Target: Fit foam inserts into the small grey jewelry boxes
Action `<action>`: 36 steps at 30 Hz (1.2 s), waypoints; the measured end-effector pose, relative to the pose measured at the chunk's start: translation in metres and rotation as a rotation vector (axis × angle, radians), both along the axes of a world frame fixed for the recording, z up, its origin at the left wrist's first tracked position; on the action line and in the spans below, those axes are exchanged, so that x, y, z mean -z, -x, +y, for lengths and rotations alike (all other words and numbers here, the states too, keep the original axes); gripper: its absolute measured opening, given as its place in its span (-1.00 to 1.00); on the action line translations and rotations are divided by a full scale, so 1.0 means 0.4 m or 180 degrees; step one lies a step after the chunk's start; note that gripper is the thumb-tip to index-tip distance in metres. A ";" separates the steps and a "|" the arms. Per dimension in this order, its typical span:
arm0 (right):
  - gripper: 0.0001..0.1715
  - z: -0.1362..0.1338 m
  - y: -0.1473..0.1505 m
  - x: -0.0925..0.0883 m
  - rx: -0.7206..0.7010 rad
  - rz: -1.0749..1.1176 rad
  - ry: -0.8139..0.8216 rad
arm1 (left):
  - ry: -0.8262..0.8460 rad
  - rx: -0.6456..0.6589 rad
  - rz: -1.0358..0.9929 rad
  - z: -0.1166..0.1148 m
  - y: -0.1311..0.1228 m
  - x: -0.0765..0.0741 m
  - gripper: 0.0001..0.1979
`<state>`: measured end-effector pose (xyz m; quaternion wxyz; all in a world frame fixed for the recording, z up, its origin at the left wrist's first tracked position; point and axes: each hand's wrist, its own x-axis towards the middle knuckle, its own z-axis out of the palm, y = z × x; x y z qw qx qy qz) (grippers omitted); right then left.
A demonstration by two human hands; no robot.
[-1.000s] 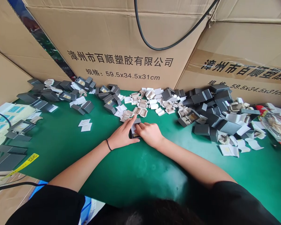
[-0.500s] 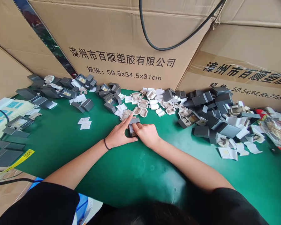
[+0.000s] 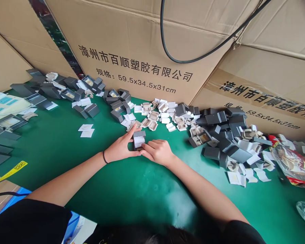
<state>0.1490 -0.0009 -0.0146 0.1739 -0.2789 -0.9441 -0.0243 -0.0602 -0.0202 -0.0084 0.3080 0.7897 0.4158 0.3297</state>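
— Box spot?
— On the green table (image 3: pixel 142 193), little grey box (image 3: pixel 139 139) between left hand (image 3: pixel 120 149) and right hand (image 3: pixel 157 151). Both grips pinched on its sides.
— Heavy?
— Looks light, thin card, easy to squash. Best held softly by the side walls.

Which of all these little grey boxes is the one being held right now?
The small dark grey box with a white insert, gripped between left hand and right hand; the others lie untouched in piles by the cardboard cartons.
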 end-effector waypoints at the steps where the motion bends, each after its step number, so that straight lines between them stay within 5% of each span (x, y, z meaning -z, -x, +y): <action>1: -0.44 0.002 0.001 0.003 -0.0043 0.0000 0.0011 | 0.0003 -0.0006 -0.0003 0.001 0.001 0.002 0.08; 16: -0.38 0.001 0.013 -0.003 0.0045 -0.0109 0.0469 | 0.0168 -0.0014 0.0449 -0.003 0.017 0.007 0.01; 24: -0.44 0.000 0.018 0.007 -0.0013 -0.0074 0.0245 | -0.0167 0.0114 0.0861 0.002 0.032 0.010 -0.05; 36: -0.51 -0.003 0.035 0.017 0.0191 0.0138 0.0359 | -0.0117 -0.0321 0.1467 -0.001 0.018 -0.009 -0.02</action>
